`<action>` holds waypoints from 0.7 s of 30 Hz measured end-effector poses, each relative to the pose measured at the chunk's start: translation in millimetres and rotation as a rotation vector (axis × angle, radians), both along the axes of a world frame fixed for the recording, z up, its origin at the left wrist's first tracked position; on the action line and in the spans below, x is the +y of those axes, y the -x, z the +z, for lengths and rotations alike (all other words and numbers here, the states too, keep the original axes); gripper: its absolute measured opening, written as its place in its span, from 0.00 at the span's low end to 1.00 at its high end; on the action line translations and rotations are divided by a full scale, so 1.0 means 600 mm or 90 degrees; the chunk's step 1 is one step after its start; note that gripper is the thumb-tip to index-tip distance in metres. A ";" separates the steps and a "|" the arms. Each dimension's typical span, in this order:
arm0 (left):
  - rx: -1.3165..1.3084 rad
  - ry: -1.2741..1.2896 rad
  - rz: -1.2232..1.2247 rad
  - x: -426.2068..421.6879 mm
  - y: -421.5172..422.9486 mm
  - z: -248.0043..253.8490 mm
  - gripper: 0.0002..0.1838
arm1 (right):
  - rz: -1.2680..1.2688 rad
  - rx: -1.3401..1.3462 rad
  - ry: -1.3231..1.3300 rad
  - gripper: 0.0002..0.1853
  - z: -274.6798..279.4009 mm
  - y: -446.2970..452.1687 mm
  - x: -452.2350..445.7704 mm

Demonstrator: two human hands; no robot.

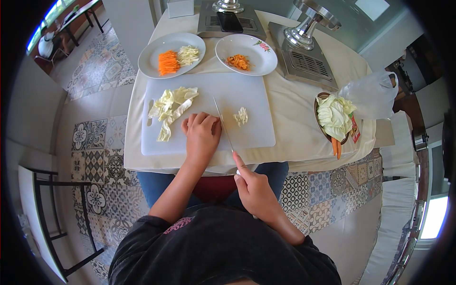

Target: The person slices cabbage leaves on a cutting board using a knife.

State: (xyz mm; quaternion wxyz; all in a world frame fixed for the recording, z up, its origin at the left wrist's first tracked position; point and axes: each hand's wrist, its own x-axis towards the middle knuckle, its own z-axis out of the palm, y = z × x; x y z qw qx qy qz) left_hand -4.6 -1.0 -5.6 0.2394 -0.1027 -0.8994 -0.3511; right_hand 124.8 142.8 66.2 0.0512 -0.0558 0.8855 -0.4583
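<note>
Knife [224, 129] over the white cutting board [257, 135], cabbage on either side.
The right hand [256, 190] grips the handle; the left hand [203, 130], apart from it, curls beside the blade, its hold hidden. Shreds [241, 116] lie right, leaves [171, 108] left. Bare board extends to the right edge; plates [266, 59] crowd the far edge.

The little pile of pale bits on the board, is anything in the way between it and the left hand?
Yes: the knife, gripped by the right hand, slants across the cutting board between the left hand and the little pile.
</note>
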 end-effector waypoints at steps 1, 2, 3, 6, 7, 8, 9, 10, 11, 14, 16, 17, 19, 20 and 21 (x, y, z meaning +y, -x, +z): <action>0.001 0.001 0.001 0.000 0.001 -0.001 0.03 | 0.002 0.016 0.004 0.30 0.001 -0.002 0.001; 0.003 0.003 0.001 0.000 0.002 -0.002 0.03 | 0.002 0.004 0.011 0.30 0.003 -0.001 0.002; 0.004 0.004 0.001 0.001 0.002 -0.003 0.03 | 0.000 -0.008 0.017 0.30 0.005 -0.001 0.002; 0.006 0.013 0.003 0.001 0.002 -0.004 0.03 | -0.016 -0.074 0.060 0.29 0.003 0.013 0.003; 0.005 0.016 0.004 0.001 0.002 -0.005 0.03 | -0.024 -0.101 0.079 0.29 -0.001 0.021 0.002; 0.006 0.018 0.004 0.000 0.002 -0.005 0.03 | -0.028 -0.088 0.089 0.29 -0.006 0.029 0.001; 0.007 0.021 0.005 0.001 0.002 -0.005 0.03 | -0.031 -0.076 0.100 0.28 -0.014 0.038 0.000; 0.009 0.021 0.004 0.002 0.002 -0.004 0.03 | -0.034 -0.063 0.111 0.28 -0.018 0.042 -0.001; 0.012 0.022 0.004 0.002 0.002 -0.004 0.03 | -0.033 -0.047 0.094 0.28 -0.018 0.044 -0.002; 0.011 0.028 0.006 0.002 -0.001 0.003 0.03 | -0.023 -0.013 0.053 0.28 -0.019 0.043 -0.004; 0.000 0.030 0.006 0.003 -0.001 0.005 0.03 | -0.015 -0.009 0.037 0.29 -0.019 0.037 0.000; -0.008 0.030 0.006 0.003 0.000 0.004 0.03 | -0.012 0.000 0.023 0.29 -0.021 0.032 0.001; -0.016 0.032 0.008 0.003 0.000 0.002 0.02 | -0.006 0.019 -0.007 0.30 -0.029 0.018 0.003; -0.015 0.035 0.009 0.002 0.001 0.001 0.02 | -0.007 0.024 -0.005 0.31 -0.031 0.015 0.005; -0.015 0.038 0.012 0.002 0.000 0.001 0.02 | -0.006 0.028 -0.003 0.31 -0.032 0.011 0.008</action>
